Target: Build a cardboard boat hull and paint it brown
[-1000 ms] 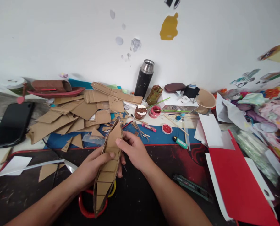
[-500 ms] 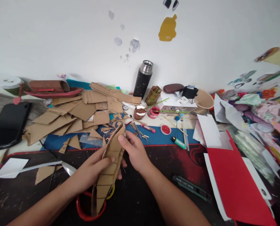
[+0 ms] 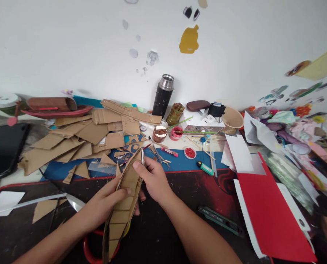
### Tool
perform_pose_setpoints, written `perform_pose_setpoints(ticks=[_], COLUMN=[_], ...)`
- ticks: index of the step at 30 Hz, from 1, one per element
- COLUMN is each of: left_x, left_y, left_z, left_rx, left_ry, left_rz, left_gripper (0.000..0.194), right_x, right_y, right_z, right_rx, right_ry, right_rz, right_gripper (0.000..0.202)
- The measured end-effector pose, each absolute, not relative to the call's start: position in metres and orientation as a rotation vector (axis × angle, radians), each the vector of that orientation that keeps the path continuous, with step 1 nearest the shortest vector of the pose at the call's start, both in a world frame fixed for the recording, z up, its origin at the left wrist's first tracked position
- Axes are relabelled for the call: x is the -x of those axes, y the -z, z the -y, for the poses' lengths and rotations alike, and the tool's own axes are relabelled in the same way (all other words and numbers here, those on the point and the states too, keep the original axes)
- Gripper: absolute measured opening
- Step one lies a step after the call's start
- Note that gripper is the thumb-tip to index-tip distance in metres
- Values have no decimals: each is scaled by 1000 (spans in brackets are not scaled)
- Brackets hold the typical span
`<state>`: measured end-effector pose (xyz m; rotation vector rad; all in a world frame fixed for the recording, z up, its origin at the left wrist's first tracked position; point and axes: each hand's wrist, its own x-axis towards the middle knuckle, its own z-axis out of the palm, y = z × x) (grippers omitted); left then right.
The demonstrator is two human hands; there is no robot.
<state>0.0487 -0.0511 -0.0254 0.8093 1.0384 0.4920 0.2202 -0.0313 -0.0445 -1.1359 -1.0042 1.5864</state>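
A long, narrow cardboard boat shape [image 3: 122, 209] with dark cross lines slants between my two hands, its pointed upper end away from me. My left hand [image 3: 108, 201] grips its left side near the middle, thumb on the inner face and fingertips showing past the right edge. My right hand [image 3: 153, 178] pinches the upper right edge near the tip, thumb on the cardboard. Below the lower end, red-handled scissors [image 3: 88, 253] lie partly hidden.
Cardboard scraps [image 3: 77, 139] are piled at the left, beside a red model boat [image 3: 55, 112] and a phone [image 3: 6, 148]. Paint jars [image 3: 160, 135] and a black flask [image 3: 163, 97] stand behind. A cutter [image 3: 221, 220] and red sheet [image 3: 273, 216] lie at the right.
The view has shifted, so most things sit slightly further left. Both hands keep their hold on the cardboard boat shape, which appears a little lower and to the left.
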Motion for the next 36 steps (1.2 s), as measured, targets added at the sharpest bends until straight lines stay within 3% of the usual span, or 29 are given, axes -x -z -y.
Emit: perform_pose_setpoints(ticks=[7, 13, 16, 36], left_x=[-46, -52, -52, -53], left_y=[22, 33, 31, 27], left_z=[57, 54, 52, 49], left_rx=[-753, -649, -613, -803], left_ry=[-489, -574, -640, -636], left_rz=[-1111, -1149, -1205, -1176], left_gripper=[39, 83, 90, 68], right_x=[-216, -216, -217, -216], right_y=[47, 50, 47, 49], right_z=[39, 37, 34, 37], right_rx=[1120, 1190, 1121, 1187], right_ry=[-1697, -1571, -1550, -1596], right_rz=[982, 1026, 1016, 1025], right_gripper=[56, 48, 42, 30])
